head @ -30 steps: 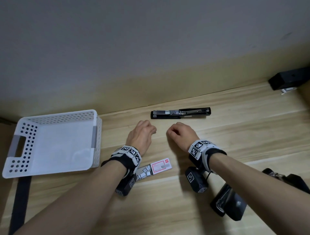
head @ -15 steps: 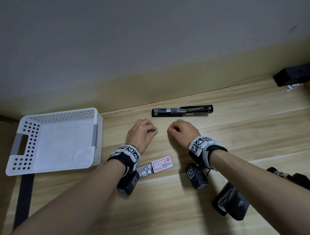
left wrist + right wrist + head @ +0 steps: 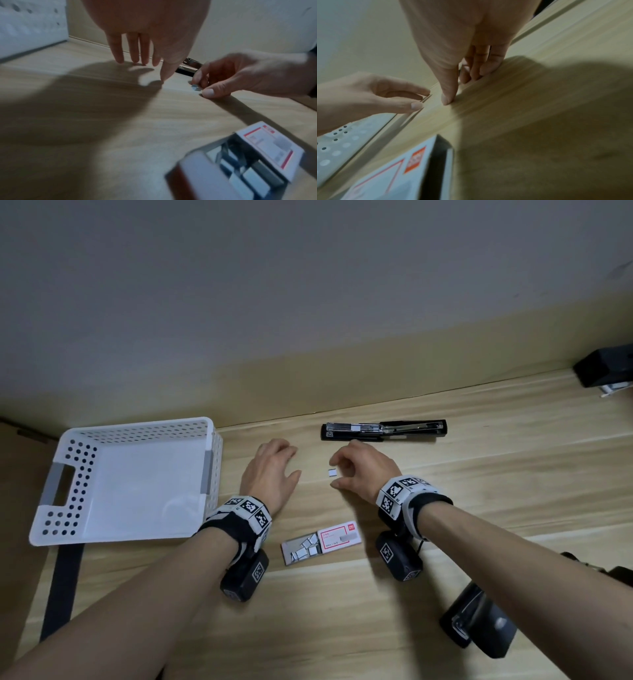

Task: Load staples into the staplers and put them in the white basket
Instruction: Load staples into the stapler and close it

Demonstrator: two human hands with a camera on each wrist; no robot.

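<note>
Far left, the white perforated plastic basket (image 3: 102, 440) sits on the pale wood-grain tabletop (image 3: 342, 611), with no stapler showing inside it; a dark strap (image 3: 60, 587) runs out from under its near edge. Next along, the left hand (image 3: 272, 470) hovers palm down just right of the basket, fingers straight and spread, holding nothing; the left wrist view shows its fingertips (image 3: 120, 59) close to the wood (touching or not, hard to call).

Below the gap between the two hands lies the small white-and-red cardboard staple box (image 3: 322, 542), slid partly open with loose silver staple strips showing in its tray. Centre now: a short silver strip of staples (image 3: 332, 472) lies on the table, and the right hand (image 3: 363, 470) is cupped about it, forefinger above and thumb below, both near but not plainly closed on it. The fingers are loosely curved and the hand grips nothing.

Just beyond the right hand, by the wall, the long black stapler (image 3: 383, 429) lies flat and swung fully open, metal staple channel facing up. Nearer the camera on the right, a second black stapler (image 3: 479, 625) lies partly under the right forearm. Far right against the wall sits a black boxy object (image 3: 606, 369), cut off by the frame.
</note>
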